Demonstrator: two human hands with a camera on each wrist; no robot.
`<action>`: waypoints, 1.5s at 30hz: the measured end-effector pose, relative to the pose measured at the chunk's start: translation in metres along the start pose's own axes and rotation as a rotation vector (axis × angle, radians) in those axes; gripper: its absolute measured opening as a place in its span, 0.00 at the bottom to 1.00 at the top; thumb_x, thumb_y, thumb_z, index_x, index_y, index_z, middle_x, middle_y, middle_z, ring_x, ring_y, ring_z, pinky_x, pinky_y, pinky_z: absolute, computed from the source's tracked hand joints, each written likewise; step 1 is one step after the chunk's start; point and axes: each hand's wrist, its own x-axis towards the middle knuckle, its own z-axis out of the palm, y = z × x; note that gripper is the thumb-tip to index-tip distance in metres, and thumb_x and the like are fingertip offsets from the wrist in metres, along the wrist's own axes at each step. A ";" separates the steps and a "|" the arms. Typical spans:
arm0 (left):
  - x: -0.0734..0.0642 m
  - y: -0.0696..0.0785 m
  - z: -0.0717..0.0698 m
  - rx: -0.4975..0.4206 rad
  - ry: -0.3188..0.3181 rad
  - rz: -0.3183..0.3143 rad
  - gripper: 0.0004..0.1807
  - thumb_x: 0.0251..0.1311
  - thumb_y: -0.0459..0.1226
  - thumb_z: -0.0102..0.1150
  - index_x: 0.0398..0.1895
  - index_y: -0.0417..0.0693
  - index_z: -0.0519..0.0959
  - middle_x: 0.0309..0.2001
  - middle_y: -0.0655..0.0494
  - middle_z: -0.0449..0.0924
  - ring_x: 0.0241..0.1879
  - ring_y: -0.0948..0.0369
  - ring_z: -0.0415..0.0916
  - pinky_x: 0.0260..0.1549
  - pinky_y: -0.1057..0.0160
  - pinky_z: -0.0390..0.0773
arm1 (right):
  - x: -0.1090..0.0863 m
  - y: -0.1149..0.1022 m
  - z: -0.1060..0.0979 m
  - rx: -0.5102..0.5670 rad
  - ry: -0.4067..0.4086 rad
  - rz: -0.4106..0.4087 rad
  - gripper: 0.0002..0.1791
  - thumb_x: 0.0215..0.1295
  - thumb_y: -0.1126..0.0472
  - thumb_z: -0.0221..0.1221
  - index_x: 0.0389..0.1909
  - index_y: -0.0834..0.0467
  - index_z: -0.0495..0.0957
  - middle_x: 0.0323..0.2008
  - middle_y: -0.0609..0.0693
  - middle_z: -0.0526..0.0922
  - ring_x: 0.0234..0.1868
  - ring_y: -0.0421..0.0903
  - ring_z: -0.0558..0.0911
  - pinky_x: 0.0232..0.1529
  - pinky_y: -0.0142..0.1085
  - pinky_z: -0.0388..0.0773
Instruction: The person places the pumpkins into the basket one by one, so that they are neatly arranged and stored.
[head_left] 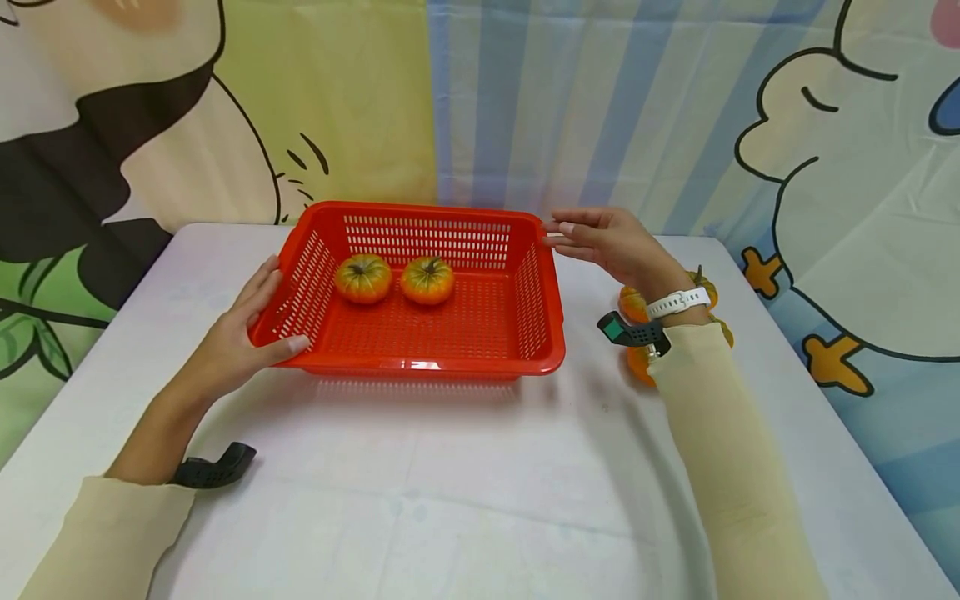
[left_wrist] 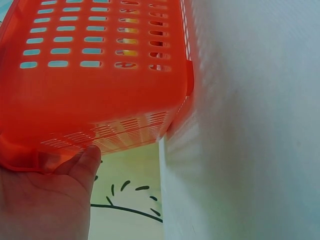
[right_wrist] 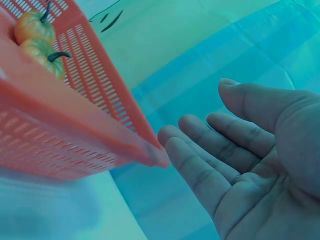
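Observation:
A red plastic basket with slotted walls stands on the table, with two small orange-green pumpkins, a left one and a right one, toward the left inside it. My left hand grips the basket's left end, thumb over the rim at the front corner and fingers along the outer side. In the left wrist view, that hand is at the rim. My right hand is held with fingers extended, its fingertips right at the back right corner. From the right wrist view, the palm holds nothing.
More small pumpkins lie on the table to the right, partly hidden under my right wrist and sleeve. The white table ends at a printed cartoon curtain behind.

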 end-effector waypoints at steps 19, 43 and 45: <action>0.000 -0.001 0.001 0.017 0.001 -0.009 0.53 0.57 0.41 0.67 0.78 0.57 0.41 0.76 0.73 0.34 0.75 0.56 0.39 0.45 0.78 0.68 | -0.047 0.012 -0.023 -0.168 0.048 0.007 0.26 0.70 0.57 0.58 0.66 0.59 0.70 0.60 0.57 0.76 0.57 0.50 0.78 0.50 0.36 0.78; 0.000 0.000 0.000 0.031 0.001 -0.018 0.54 0.56 0.42 0.67 0.78 0.57 0.41 0.76 0.73 0.34 0.74 0.54 0.41 0.46 0.70 0.71 | -0.113 0.045 -0.052 -0.403 0.113 0.054 0.30 0.68 0.44 0.57 0.66 0.54 0.72 0.58 0.49 0.79 0.57 0.43 0.78 0.60 0.41 0.71; 0.000 0.000 0.000 0.027 0.003 -0.017 0.54 0.56 0.42 0.67 0.78 0.57 0.41 0.76 0.74 0.34 0.74 0.54 0.41 0.46 0.72 0.71 | -0.120 0.048 -0.058 -0.378 0.122 0.063 0.31 0.68 0.45 0.57 0.67 0.56 0.70 0.58 0.49 0.79 0.56 0.40 0.78 0.57 0.35 0.73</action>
